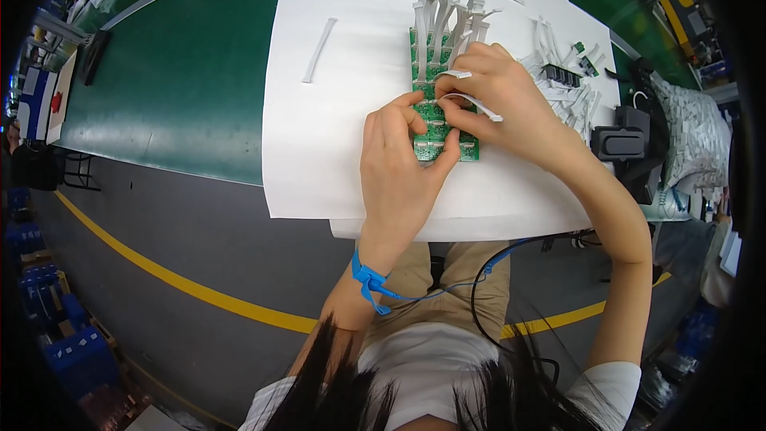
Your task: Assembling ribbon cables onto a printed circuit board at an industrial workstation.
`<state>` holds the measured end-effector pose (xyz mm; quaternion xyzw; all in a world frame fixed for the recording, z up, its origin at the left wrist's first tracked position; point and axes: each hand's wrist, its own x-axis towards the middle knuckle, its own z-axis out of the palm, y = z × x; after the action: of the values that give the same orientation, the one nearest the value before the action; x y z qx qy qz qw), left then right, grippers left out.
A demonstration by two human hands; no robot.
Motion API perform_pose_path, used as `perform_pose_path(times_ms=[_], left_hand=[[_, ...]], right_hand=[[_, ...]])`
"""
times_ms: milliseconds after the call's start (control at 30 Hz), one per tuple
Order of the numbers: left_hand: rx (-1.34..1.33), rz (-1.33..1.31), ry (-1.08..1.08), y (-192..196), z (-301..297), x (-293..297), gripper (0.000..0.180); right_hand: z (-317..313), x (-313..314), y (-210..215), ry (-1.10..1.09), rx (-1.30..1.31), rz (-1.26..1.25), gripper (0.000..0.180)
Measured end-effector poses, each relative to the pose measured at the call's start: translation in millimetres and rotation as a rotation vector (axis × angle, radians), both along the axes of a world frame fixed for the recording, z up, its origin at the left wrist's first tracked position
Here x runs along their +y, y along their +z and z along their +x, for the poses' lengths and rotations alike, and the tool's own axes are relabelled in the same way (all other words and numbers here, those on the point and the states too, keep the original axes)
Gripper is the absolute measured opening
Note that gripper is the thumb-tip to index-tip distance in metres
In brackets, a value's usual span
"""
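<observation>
On a white sheet (319,152), the left hand (399,164) presses on a green circuit board (435,112). Just to its right, the right hand (495,92) pinches a white ribbon cable (471,101) over the board.

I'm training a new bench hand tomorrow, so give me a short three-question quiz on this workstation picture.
1. True or false: the left hand rests on the green circuit board panel.
2. Which hand holds the white flat ribbon cable? A) left B) right C) neither
3. Fill in: the blue strap sits on the person's ____ wrist.

Key:
1. True; its fingers press on the panel, which lies on the white paper sheet.
2. B; the right hand pinches the cable over the panel.
3. Left; a blue cord runs from it across the lap.
</observation>
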<state>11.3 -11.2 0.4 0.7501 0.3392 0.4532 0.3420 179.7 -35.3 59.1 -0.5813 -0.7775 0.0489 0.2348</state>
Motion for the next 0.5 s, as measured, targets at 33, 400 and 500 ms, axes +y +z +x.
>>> perform_pose_path(times_ms=[33,400,500], left_hand=[[0.001,0.000,0.001,0,0,0,0.041],[0.022,-0.025,-0.036,4,-2,0,0.038],[0.036,-0.035,-0.042,5,-2,0,0.037]], right_hand=[[-1,0,0,0.001,0.001,0.000,0.015],[-17,3,11,0.015,-0.374,0.070,0.011],[-17,5,18,0.036,-0.326,-0.029,0.009]])
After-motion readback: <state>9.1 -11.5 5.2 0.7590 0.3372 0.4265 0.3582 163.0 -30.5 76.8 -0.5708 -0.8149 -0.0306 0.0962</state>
